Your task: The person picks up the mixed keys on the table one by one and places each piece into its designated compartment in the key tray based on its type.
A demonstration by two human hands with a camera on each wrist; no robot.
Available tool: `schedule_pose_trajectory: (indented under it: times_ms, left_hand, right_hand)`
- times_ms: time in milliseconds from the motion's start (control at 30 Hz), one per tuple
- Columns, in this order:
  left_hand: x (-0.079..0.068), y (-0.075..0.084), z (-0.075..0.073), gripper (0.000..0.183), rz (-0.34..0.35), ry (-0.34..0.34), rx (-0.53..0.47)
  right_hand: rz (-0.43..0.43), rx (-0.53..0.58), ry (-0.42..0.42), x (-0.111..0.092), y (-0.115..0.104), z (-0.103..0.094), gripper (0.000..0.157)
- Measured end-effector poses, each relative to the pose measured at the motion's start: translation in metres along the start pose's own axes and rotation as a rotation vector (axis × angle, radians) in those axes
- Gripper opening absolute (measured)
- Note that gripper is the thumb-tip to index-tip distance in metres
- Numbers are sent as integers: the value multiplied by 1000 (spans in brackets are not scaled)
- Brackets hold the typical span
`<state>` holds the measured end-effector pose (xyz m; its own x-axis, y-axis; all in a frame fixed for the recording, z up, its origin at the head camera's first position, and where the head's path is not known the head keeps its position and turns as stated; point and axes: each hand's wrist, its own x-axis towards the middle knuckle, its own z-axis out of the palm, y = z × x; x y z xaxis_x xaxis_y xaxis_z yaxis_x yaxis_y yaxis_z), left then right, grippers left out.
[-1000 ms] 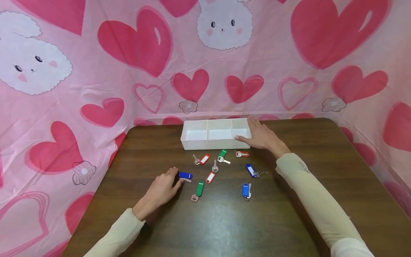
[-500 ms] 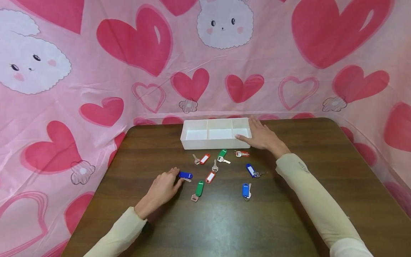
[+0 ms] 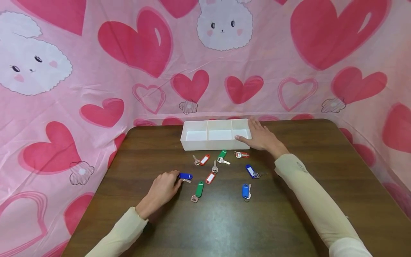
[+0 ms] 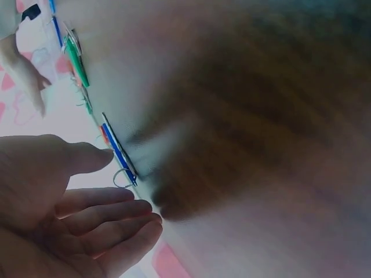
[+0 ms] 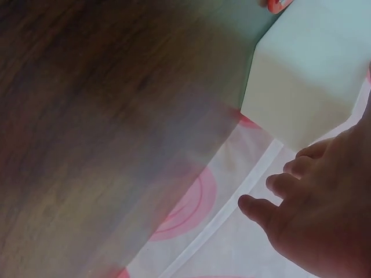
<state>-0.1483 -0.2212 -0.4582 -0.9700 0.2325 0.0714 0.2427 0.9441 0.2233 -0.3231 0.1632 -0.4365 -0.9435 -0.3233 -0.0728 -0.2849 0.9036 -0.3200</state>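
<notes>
My left hand (image 3: 163, 187) lies low at the left of the keys, its fingertips right at a dark blue key tag (image 3: 186, 176). In the left wrist view a gap shows between thumb and fingers, with the tag's metal ring (image 4: 121, 178) just beyond it. My right hand (image 3: 261, 136) rests at the right end of a white three-compartment tray (image 3: 213, 145), fingers straight along the end wall and thumb over the front rim. Closest to it lies a red key tag (image 3: 245, 155) with its key.
Spread before the tray are a red tag (image 3: 204, 159), another red tag (image 3: 210, 177), a green tag (image 3: 199, 189), a green tag (image 3: 221, 154), a navy tag (image 3: 249, 170) and a blue tag (image 3: 245, 191), each with a key. A heart-print cloth (image 3: 205, 94) hangs behind the table (image 3: 224, 225).
My left hand's fingers have drawn in slightly beside the dark blue tag. My right hand, the tray and the keys keep their places.
</notes>
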Motion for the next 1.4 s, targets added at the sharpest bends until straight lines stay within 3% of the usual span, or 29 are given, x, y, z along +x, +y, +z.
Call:
schedule_pose_trajectory:
  times_ms: [233, 733, 1100, 1400]
  left_hand:
    - [-1, 0, 4, 17, 27, 42, 54]
    - [-1, 2, -1, 13, -33, 0, 15]
    - [3, 1, -2, 12, -25, 30, 51]
    - [6, 3, -5, 9, -55, 11, 32]
  right_hand:
    - [29, -29, -39, -1, -3, 0, 120]
    - [48, -44, -57, 3, -4, 0, 124]
    - [44, -59, -39, 4, -3, 0, 124]
    - [46, -46, -46, 3, -4, -2, 122]
